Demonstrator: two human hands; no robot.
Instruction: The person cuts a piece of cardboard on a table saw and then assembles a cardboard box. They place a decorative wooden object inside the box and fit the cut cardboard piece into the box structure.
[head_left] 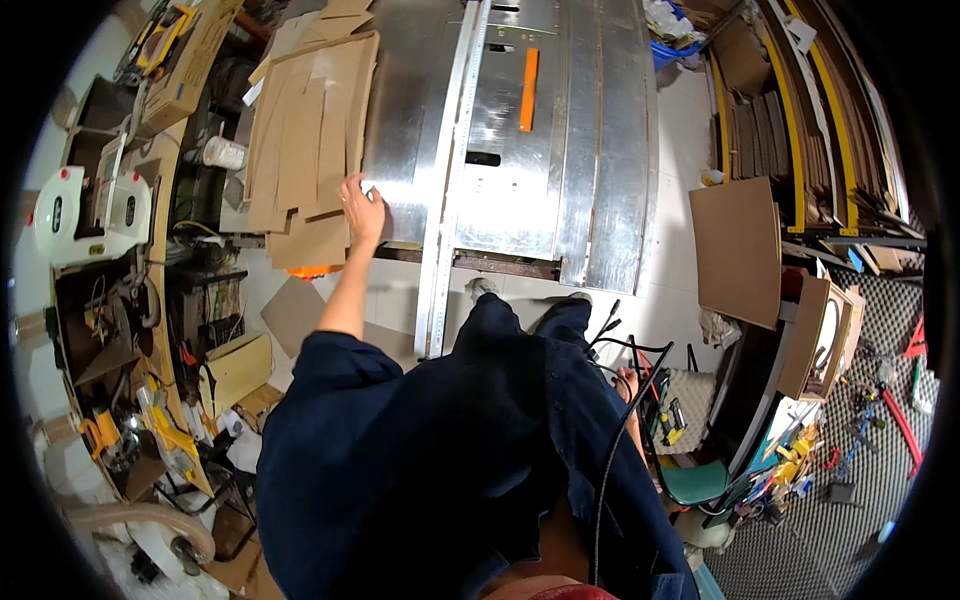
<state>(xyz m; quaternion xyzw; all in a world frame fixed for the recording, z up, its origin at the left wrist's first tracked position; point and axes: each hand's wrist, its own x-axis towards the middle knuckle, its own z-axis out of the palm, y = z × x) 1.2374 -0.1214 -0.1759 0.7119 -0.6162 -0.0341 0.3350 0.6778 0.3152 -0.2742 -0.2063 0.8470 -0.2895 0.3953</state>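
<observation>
My left hand (363, 208) reaches forward and lies palm down on the right edge of a pile of flat brown boards (305, 140). The fingers are spread over the top board, right where the pile meets the metal saw table (590, 150). The boards overlap loosely on the table's left side. My right hand (627, 382) hangs low beside my dark blue garment, only partly visible next to black cables (612, 440). Whether it holds a cable is unclear.
A long metal ruler rail (452, 170) runs down the saw table, and an orange insert (528, 88) sits further back. A cluttered workbench with a white machine (90, 215) lies left. Brown panels (738, 250), stacked strips and tools crowd the right.
</observation>
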